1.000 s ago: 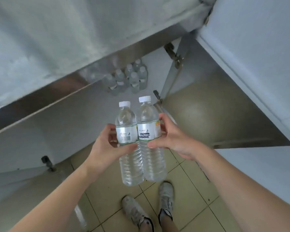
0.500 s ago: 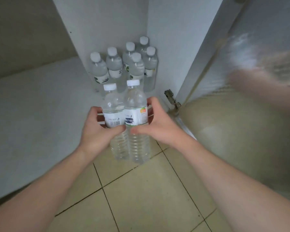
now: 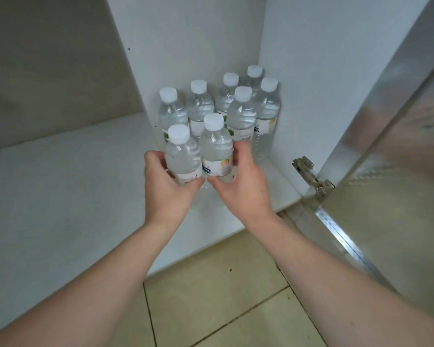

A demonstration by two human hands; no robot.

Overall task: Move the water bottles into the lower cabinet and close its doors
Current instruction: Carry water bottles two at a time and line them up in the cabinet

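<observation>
Two full water bottles are in my grip in the head view, one per hand: my left hand (image 3: 169, 189) wraps the left bottle (image 3: 182, 156) around its label band, and my right hand (image 3: 241, 186) wraps the right bottle (image 3: 216, 146) the same way, thumbs nearly meeting in front. The pair stand upright, pressed side by side between my palms, over the white floor of the lower cabinet (image 3: 60, 186); my hands hide their bases, so I cannot tell whether they rest on it yet. Just beyond my fingertips, in the back right corner, stands the stored group of bottles (image 3: 241, 113), six white caps showing, close-packed against the side wall. I judge these bottles fairly heavy for their size, with thin ribbed plastic that gives under a hard squeeze and a smooth, slippery skin, so the label band is the sensible place to hold, firm but not crushing. The open cabinet door (image 3: 398, 196) stands to the right of my right hand, hung on its hinge (image 3: 311, 176). I see no other view to check against.
</observation>
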